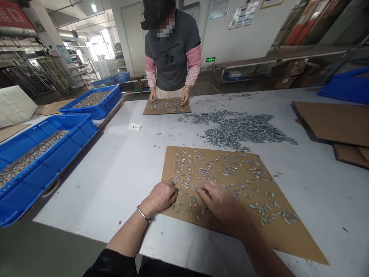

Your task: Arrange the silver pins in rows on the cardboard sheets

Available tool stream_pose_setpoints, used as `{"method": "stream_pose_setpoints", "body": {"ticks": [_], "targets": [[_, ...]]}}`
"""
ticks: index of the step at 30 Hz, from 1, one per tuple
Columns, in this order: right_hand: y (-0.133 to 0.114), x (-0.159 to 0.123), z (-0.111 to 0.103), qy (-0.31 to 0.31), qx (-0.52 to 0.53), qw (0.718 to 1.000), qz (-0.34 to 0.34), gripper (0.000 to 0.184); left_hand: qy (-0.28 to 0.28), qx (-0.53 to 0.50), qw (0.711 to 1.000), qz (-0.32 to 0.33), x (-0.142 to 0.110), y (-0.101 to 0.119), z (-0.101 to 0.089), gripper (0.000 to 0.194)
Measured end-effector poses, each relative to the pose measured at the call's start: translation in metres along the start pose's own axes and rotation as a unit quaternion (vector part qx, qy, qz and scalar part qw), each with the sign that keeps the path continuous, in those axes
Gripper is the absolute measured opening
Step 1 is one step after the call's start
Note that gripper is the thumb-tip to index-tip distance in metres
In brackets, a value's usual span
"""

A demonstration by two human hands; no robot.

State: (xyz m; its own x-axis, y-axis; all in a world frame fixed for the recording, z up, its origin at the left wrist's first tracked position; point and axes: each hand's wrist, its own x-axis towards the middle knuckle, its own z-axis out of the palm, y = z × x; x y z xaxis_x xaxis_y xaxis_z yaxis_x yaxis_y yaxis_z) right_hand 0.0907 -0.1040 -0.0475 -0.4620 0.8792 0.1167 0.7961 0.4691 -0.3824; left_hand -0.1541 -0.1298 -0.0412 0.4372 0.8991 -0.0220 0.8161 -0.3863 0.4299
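Note:
A brown cardboard sheet (276, 238) lies on the table before me, scattered with many small silvery, slender metal pieces (230, 167). My left hand (163, 196), with a bangle on its wrist, rests at the sheet's left edge. Its fingers are curled closed, and whatever they hold is hidden. Over the middle of the sheet is my right hand (217, 200), thumb and fingers pinched together among the pieces. What lies in that pinch is too small to make out.
A large heap of the same pieces (245, 129) spreads beyond my sheet. Across the table a co-worker (173, 50) handles pieces on another cardboard (167, 111). Blue crates (75, 138) with filled sheets stand at left. Stacked cardboard (331, 121) lies at right.

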Motion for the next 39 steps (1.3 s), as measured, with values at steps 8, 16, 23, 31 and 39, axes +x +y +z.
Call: {"method": "stream_pose_setpoints", "body": {"ticks": [8, 16, 23, 31, 39], "targets": [[-0.024, -0.019, 0.021, -0.052, -0.021, 0.998, 0.024, 0.026, 0.017, -0.114, 0.992, -0.047, -0.002, 0.001, -0.018, 0.017], [-0.041, -0.002, 0.017, -0.082, -0.1, 0.992, -0.01, 0.028, 0.1, -0.074, 0.986, -0.108, -0.026, 0.015, -0.026, 0.021], [-0.021, -0.015, 0.037, 0.007, -0.085, 0.989, -0.121, 0.03, 0.137, -0.087, 0.979, -0.124, -0.051, 0.023, 0.006, 0.024], [-0.006, -0.031, 0.03, 0.06, -0.041, 0.989, -0.126, 0.031, 0.151, -0.143, 0.966, -0.151, -0.061, 0.042, 0.019, 0.018], [-0.031, -0.021, 0.035, 0.047, -0.028, 0.989, -0.138, 0.03, 0.153, -0.06, 0.974, -0.154, -0.06, 0.057, 0.039, 0.019]]}}
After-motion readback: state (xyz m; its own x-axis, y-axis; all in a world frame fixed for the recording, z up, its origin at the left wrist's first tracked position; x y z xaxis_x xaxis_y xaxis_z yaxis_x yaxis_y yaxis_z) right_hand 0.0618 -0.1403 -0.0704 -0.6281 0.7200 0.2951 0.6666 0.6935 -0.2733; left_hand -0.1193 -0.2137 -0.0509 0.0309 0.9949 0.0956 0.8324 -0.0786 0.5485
